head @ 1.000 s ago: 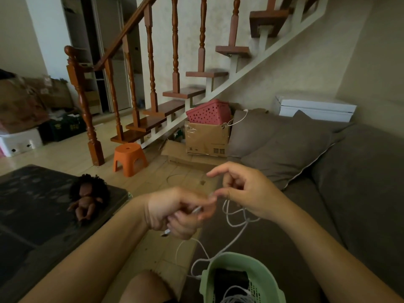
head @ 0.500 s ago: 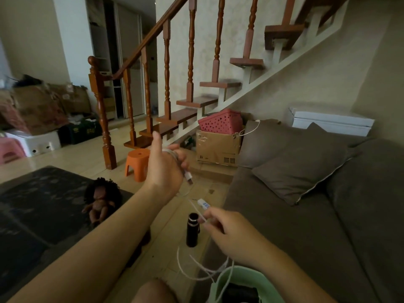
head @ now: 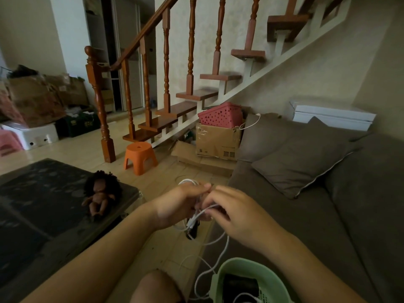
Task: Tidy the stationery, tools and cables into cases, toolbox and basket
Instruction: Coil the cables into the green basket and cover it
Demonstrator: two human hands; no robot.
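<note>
White cable: running between both hands at mid-frame, above the floor between table and sofa. One end is looping over the fingers of the left hand. The rest is hanging down in loose curves and trailing into the green basket at the lower edge.
Left hand: gripping the gathered loops, fingers curling round them.
Right hand: pinching a strand of the cable just beside the left hand, fingertips nearly touching it.
Green basket: sitting near the person's knee, holding a dark item and more white cable.
Black cylinder: standing on the floor, showing just below the hands.
Doll: lying on the dark table at left.
Orange stool: standing by the staircase post.
Brown sofa: extending along the right, carrying a cushion.
Cardboard box: sitting under the stairs, bearing a pink basket.
</note>
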